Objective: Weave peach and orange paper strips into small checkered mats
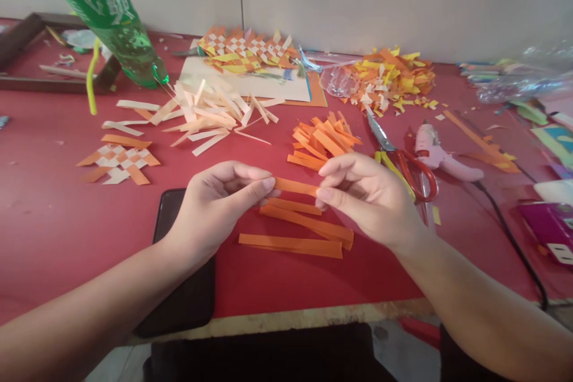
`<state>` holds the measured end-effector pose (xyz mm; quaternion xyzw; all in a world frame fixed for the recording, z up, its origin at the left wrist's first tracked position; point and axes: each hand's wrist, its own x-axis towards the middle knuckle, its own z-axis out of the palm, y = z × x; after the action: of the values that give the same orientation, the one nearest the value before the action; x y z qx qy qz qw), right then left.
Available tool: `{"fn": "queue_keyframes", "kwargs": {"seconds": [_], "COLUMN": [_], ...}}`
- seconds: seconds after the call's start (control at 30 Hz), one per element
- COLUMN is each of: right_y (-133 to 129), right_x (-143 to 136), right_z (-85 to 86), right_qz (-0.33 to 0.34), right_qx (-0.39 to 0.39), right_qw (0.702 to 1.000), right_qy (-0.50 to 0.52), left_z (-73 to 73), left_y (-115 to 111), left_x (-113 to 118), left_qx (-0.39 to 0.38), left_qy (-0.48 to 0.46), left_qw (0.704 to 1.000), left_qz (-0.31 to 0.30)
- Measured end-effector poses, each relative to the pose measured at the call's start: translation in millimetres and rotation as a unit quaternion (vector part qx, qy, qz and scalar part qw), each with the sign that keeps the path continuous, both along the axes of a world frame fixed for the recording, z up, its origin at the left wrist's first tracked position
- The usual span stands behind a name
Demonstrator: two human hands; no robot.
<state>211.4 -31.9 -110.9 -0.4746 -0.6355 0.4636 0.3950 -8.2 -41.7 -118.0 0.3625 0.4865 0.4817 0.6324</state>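
An orange paper strip [295, 186] is stretched between my two hands above the red table. My left hand [228, 200] pinches its left end, and my right hand [362, 197] pinches its right end between thumb and fingers. Several folded orange strips [290, 246] lie just below. Behind my hands is a pile of orange strips [329, 137], with a heap of cream strips [215, 107] to its left. A woven orange and white piece [120, 160] lies flat at the left.
A black phone [188, 292] lies under my left forearm. Scissors [403, 167] and a pink glue gun [443, 155] with a black cord sit at the right. A green bottle [111, 18], a dark frame [18, 48] and paper scraps [394, 80] stand or lie farther back.
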Motion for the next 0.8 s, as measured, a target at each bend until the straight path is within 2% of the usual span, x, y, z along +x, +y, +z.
{"fn": "queue_keyframes", "kwargs": {"seconds": [0.1, 0.2, 0.27, 0.33, 0.4, 0.47, 0.53, 0.6, 0.67, 0.73, 0.8], "right_y": [1, 5, 10, 13, 14, 12, 8, 4, 2, 0, 0], "right_x": [2, 7, 11, 15, 17, 16, 12, 8, 4, 1, 0], "right_z": [-3.7, -11.2, -15.8, -18.3, -18.4, -16.6, -14.0, -11.8, -10.7, -10.6, -11.4], "right_qz": [-0.023, -0.098, -0.148, -0.153, -0.136, -0.113, -0.053, 0.042, 0.113, 0.145, 0.149], "right_qx": [0.02, 0.082, 0.154, 0.233, 0.296, 0.333, 0.323, 0.268, 0.202, 0.16, 0.144], "right_qw": [0.999, 0.987, 0.961, 0.918, 0.876, 0.859, 0.877, 0.903, 0.914, 0.914, 0.916], "right_qy": [-0.036, -0.094, -0.178, -0.283, -0.354, -0.371, -0.351, -0.332, -0.332, -0.343, -0.343], "left_z": [-1.6, -3.9, -5.0, -5.1, -4.4, -3.4, -3.0, -3.2, -3.8, -4.2, -4.1], "left_y": [0, 2, 4, 4, 4, 4, 3, 2, 1, 0, -1], "left_x": [-1, -1, -1, -1, -1, 0, 0, -1, -1, -1, -1], "left_qx": [0.008, 0.02, 0.023, 0.021, 0.021, 0.025, 0.032, 0.039, 0.048, 0.067, 0.093], "left_qy": [0.014, 0.009, 0.011, 0.016, 0.017, 0.016, 0.021, 0.035, 0.056, 0.079, 0.106], "left_qw": [1.0, 1.0, 1.0, 0.999, 1.0, 0.999, 0.999, 0.999, 0.997, 0.995, 0.99], "left_qz": [-0.01, 0.003, 0.018, 0.017, 0.012, 0.013, 0.014, 0.011, 0.006, 0.006, 0.0]}}
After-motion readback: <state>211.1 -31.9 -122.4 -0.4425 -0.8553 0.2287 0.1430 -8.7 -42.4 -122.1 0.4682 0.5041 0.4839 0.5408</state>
